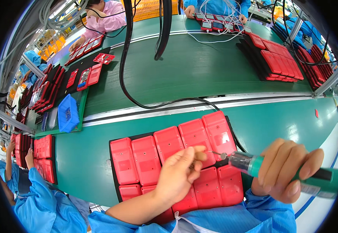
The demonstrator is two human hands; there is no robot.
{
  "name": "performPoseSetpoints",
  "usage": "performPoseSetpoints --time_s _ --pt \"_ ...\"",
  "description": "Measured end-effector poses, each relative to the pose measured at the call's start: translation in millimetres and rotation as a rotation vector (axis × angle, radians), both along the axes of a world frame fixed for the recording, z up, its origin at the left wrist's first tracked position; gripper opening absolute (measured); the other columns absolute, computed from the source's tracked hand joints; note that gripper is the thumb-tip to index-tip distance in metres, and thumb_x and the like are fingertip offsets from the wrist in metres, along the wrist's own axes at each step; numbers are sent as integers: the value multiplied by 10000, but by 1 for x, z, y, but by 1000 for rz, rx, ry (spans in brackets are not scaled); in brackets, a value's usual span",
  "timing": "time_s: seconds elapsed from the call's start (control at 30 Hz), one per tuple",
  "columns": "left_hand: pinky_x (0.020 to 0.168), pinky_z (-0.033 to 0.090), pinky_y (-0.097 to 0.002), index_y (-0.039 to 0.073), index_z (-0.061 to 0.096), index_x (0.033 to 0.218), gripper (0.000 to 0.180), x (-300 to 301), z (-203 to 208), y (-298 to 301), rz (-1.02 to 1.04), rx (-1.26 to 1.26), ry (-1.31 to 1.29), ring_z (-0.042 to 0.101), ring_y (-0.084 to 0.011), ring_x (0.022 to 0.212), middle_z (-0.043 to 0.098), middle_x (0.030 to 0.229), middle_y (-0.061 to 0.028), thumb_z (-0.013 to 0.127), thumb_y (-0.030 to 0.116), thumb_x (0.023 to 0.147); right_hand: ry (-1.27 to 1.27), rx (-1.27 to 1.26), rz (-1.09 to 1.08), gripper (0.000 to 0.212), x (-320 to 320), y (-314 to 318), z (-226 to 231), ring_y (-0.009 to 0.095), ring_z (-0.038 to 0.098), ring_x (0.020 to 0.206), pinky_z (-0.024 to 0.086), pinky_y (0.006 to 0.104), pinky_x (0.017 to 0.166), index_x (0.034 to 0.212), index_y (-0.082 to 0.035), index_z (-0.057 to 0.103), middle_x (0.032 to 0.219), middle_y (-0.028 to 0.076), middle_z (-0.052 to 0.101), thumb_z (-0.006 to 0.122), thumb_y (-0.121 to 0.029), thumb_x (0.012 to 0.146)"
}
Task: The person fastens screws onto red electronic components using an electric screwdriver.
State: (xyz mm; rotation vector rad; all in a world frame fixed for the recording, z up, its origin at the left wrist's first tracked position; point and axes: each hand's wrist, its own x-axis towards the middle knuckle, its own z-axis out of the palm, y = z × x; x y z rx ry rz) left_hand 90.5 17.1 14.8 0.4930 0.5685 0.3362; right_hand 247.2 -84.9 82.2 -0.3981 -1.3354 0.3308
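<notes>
My right hand (287, 167) is wrapped round a green and black electric screwdriver (250, 164) with a clear front collar. Its thin bit points left, over the red casings. Close to the bit's tip, the thumb and fingers of my left hand (182, 167) are pinched together; whatever they hold is too small to make out. Beneath both hands lie several red plastic casings (143, 159) in two rows on a black tray (116, 179). Small screw holes show on their backs. My left hand and forearm hide part of the near row.
A black cable (123, 77) hangs down and runs behind the tray. Stacked red casings (279, 62) stand at the far right. A blue bin (68, 113) sits at the left, near opened casings (89, 76). Co-workers sit opposite and at the left (41, 206).
</notes>
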Motion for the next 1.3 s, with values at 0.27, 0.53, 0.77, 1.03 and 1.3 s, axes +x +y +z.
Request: performPoseSetpoints --time_s 0.27,0.53,0.77,1.03,1.3 --pt "470 370 -176 -12 524 949 185 -37 4 10 63 -121 120 526 -111 652 580 903 -114 447 144 885 240 -326 -113 264 -10 12 -11 161 474 444 431 317 425 868 -49 347 552 94 465 564 10 729" --pt "420 336 -170 12 547 929 241 -60 2 4 35 -176 16 451 -100 548 543 701 -57 455 228 879 169 -381 -93 236 -12 16 -14 159 484 470 436 307 442 859 -38 368 588 101 481 539 46 720" --pt "455 335 -168 -23 512 1055 248 -56 1 9 92 -177 66 458 -101 583 529 750 -70 462 141 875 121 -442 -57 253 -17 29 -16 157 508 508 450 290 473 886 -18 389 628 109 502 539 82 709" --pt "471 349 -177 3 536 954 170 -58 -1 15 51 -164 30 497 -92 620 563 770 -71 461 136 879 -19 -442 -75 269 -20 35 -10 163 527 525 452 282 489 885 4 417 650 112 517 556 112 681" --pt "474 369 -210 43 512 812 248 -64 -7 12 105 -289 -69 454 -125 556 495 635 -46 425 260 896 -118 -537 -190 218 -24 40 -4 174 542 463 413 260 405 797 24 485 591 105 549 599 96 626"
